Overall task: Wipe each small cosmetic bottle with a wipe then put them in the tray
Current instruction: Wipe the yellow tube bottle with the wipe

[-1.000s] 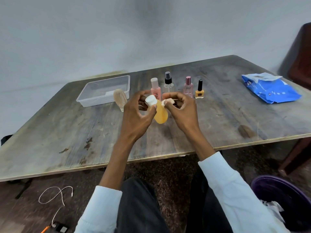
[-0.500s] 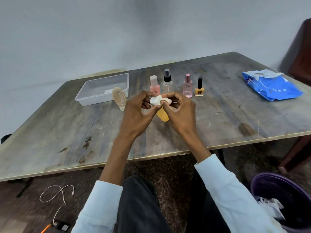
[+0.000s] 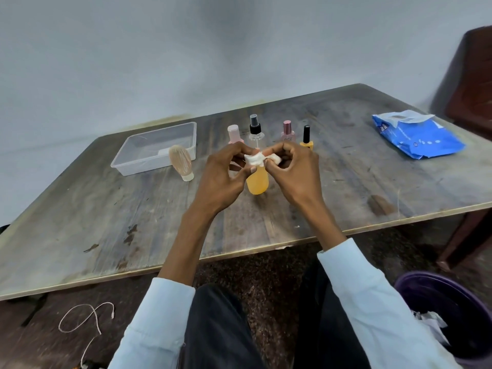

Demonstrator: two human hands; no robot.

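Note:
I hold an orange bottle [image 3: 257,182] above the middle of the table, its body hanging below my fingers. My left hand [image 3: 221,179] grips its top. My right hand [image 3: 295,174] presses a white wipe [image 3: 259,159] over the bottle's cap. Behind my hands stand a pink bottle [image 3: 234,133], a clear spray bottle [image 3: 255,131], a pink perfume bottle [image 3: 287,131] and a yellow nail polish [image 3: 306,138]. A beige tube [image 3: 181,162] stands cap-down in front of the clear plastic tray [image 3: 125,163] at the back left.
A blue wipes pack [image 3: 415,134] lies at the table's right. A dark purple bin [image 3: 450,310] with crumpled paper sits on the floor at lower right. A dark chair [image 3: 471,81] stands at far right. A white cord [image 3: 82,320] lies on the floor.
The wipe has come up over the bottle's white cap, which was bare a second ago. My hands have closed together around the bottle top.

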